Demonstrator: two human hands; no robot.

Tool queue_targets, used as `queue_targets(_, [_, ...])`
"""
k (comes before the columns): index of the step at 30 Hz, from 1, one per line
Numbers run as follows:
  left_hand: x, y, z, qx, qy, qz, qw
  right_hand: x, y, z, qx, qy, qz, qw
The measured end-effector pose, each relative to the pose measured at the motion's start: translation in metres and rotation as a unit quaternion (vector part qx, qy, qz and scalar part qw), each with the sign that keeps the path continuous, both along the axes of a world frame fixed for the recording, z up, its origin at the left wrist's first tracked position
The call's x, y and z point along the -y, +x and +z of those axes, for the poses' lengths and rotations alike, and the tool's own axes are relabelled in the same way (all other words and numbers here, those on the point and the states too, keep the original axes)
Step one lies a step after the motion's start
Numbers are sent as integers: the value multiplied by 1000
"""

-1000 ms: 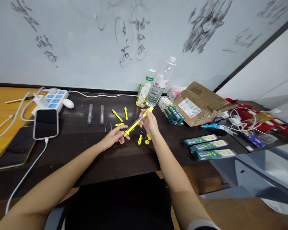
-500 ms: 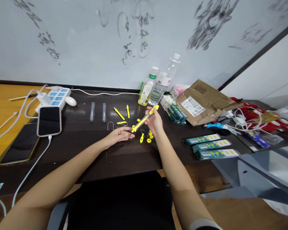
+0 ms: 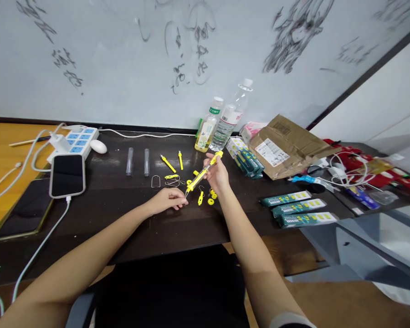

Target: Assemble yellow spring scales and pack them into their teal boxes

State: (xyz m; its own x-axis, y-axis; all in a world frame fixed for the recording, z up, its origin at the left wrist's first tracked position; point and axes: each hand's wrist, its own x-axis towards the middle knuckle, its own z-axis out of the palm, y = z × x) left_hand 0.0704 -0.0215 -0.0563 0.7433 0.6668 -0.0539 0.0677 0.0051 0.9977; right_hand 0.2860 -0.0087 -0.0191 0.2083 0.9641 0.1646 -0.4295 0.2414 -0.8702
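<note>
Nearest, at 12 o'clock from you, your left hand (image 3: pixel 172 199) has its fingertips pinched on the wire loop (image 3: pixel 187 194). Beyond, the yellow-and-clear spring scale (image 3: pixel 201 174) slants towards 1 o'clock, your right hand (image 3: pixel 218 175) closed round its far part. It should feel light, its tube stiff, slick and perhaps brittle; hold the yellow end gently, as the wire likely gives.

scribbled whiteboard (image 3: pixel 116 59) behind a dark table (image 3: pixel 123 214); brown floor (image 3: pixel 345 305); grey chair (image 3: pixel 369 255).

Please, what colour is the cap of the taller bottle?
The cap is white; it shows best in the head view.
</note>
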Motion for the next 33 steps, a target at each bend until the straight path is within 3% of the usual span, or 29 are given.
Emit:
queue_targets(5, [0, -7, 6, -37, 109, -70, 991, -1, 13, 3, -1, 23, -42, 999])
queue_targets(8, [-2, -10, 10, -64, 89, -108, 988, -1, 17, 6, -8, 34, -48, 998])
queue_targets(15, [-3, -8, 4, -42, 57, -7, 997, 6, -8, 2, 60, 40, 52, 996])
queue_targets(20, [9, -3, 6, 44, 48, -52, 997, 12, -19, -2, 107, 46, 113, 987])
queue_targets(33, [19, 4, -4, 88, 19, -13, 996, 13, -26, -8, 134, 69, 40, 988])
